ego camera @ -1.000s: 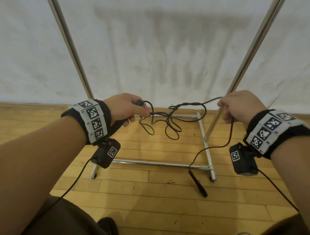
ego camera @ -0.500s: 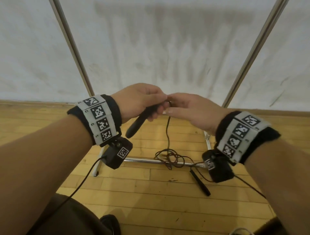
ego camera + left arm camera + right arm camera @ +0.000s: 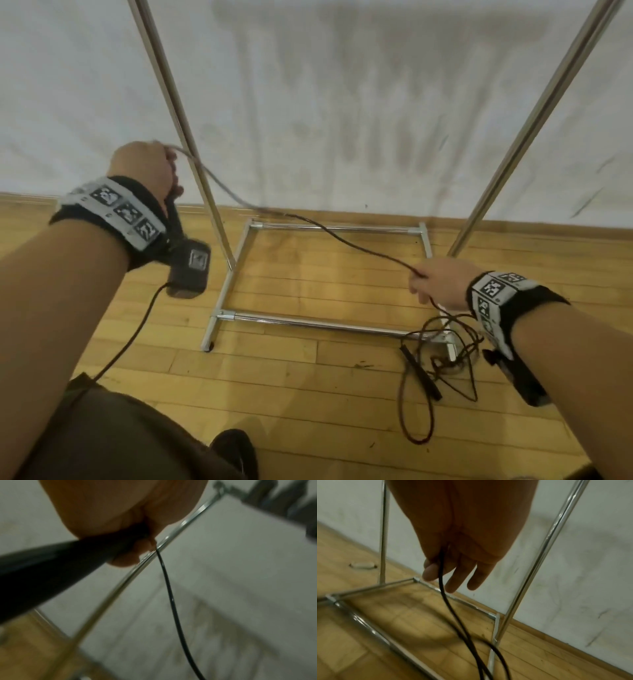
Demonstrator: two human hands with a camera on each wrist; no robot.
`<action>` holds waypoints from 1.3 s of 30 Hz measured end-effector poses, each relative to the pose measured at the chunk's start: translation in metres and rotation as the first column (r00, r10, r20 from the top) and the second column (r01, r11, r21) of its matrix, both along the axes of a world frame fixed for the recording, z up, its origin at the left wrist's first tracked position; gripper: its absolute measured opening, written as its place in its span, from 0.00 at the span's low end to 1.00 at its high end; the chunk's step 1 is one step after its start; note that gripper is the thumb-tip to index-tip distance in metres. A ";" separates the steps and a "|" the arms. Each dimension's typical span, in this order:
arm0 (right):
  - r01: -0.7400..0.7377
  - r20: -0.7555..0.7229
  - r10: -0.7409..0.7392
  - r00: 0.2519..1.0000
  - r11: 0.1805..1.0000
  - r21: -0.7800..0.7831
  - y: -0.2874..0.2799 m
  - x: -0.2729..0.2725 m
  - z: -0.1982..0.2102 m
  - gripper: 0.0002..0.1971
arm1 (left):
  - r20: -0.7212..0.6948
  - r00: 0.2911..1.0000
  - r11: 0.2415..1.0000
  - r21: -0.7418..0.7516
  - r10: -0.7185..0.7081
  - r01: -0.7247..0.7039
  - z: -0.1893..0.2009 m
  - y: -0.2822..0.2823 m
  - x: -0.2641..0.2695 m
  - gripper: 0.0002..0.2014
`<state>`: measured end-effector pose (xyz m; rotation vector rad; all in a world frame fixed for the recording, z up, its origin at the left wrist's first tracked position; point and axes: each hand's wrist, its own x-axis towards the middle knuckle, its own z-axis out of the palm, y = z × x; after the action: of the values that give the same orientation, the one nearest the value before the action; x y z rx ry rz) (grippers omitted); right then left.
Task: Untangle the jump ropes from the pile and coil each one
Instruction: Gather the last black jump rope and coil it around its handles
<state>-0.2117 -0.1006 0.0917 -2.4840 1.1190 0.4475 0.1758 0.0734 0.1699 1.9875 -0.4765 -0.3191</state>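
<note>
My left hand [image 3: 150, 171] is raised at the left and grips a black jump rope handle [image 3: 51, 566] in its fist. The thin black rope [image 3: 342, 240] runs from that fist down and right to my right hand [image 3: 435, 284], which pinches it low at the right. In the right wrist view the rope [image 3: 443, 585] passes between thumb and forefinger while the other fingers [image 3: 453, 584] hang loosely. Below my right hand the remaining rope lies in a loose tangle [image 3: 442, 359] on the floor, with the second black handle [image 3: 421, 373] in it.
A chrome rack frame [image 3: 308, 322] stands on the wooden floor against a white wall, with two slanted uprights [image 3: 185, 130] rising from it. The tangle lies over the frame's front right corner. My knee and shoe show at the bottom edge.
My hands were together at the centre on the handle. Now the left has lifted up and left with the handle, the right has slid down the rope to the right, and the rope is drawn out between them.
</note>
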 end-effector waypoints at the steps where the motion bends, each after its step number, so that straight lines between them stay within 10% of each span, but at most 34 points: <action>1: 0.028 0.098 -0.026 0.995 0.999 -0.017 -0.003 0.000 0.006 0.12 | 0.047 0.997 0.986 0.163 -0.054 0.046 -0.010 0.002 0.001 0.19; 5: 0.053 0.473 -0.115 0.873 0.988 0.143 0.006 0.012 0.042 0.16 | -0.115 0.958 0.812 0.510 -0.263 0.284 -0.044 0.010 -0.020 0.14; 7: 0.045 0.570 -0.187 0.800 0.966 0.253 0.019 0.020 0.058 0.14 | -0.076 0.888 0.608 0.702 -0.454 0.371 -0.042 0.004 -0.034 0.06; 9: 0.014 0.617 -0.233 0.751 0.941 0.339 0.033 0.029 0.070 0.13 | -0.048 0.747 0.439 0.784 -0.663 0.439 -0.039 -0.005 -0.050 0.20; 12: -0.048 0.624 -0.222 0.749 0.921 0.386 0.051 0.043 0.077 0.15 | -0.219 0.538 0.448 0.354 -0.814 0.821 -0.017 -0.016 -0.096 0.32; 15: -0.091 0.618 -0.237 0.750 0.888 0.451 0.059 0.049 0.077 0.15 | -0.241 0.392 0.407 -0.016 -0.888 0.913 -0.001 -0.027 -0.135 0.22; 21: -0.107 0.615 -0.160 0.772 0.921 0.374 0.049 0.039 0.067 0.11 | 0.099 0.618 0.621 0.249 -0.780 0.743 0.014 -0.033 -0.129 0.14; 24: -0.072 0.432 -0.056 0.900 0.959 0.275 0.030 0.022 0.047 0.12 | 0.286 0.849 0.896 0.133 -0.445 0.424 0.022 -0.034 -0.102 0.15; 27: -0.019 0.146 -0.010 0.989 0.980 0.197 0.011 -0.004 0.024 0.13 | 0.337 0.935 0.990 0.122 -0.114 0.077 0.020 -0.025 -0.058 0.17; 30: 0.000 0.054 -0.004 0.999 0.997 0.071 0.002 -0.015 0.014 0.12 | 0.387 0.917 0.924 0.378 -0.099 -0.059 0.001 -0.017 -0.028 0.18; 34: -0.065 0.089 0.062 0.994 0.998 0.025 0.011 -0.001 0.030 0.12 | 0.270 0.856 0.692 0.710 -0.441 0.132 -0.012 -0.019 -0.045 0.14; 39: -0.125 0.346 0.129 0.929 0.992 -0.032 0.035 0.023 0.069 0.11 | 0.050 0.476 0.419 0.562 -0.878 0.713 0.001 -0.037 -0.140 0.23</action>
<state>-0.1890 -0.0654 0.1611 -2.5226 0.8236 0.0286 0.0362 0.0367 0.1709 2.1312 -1.7983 -0.7641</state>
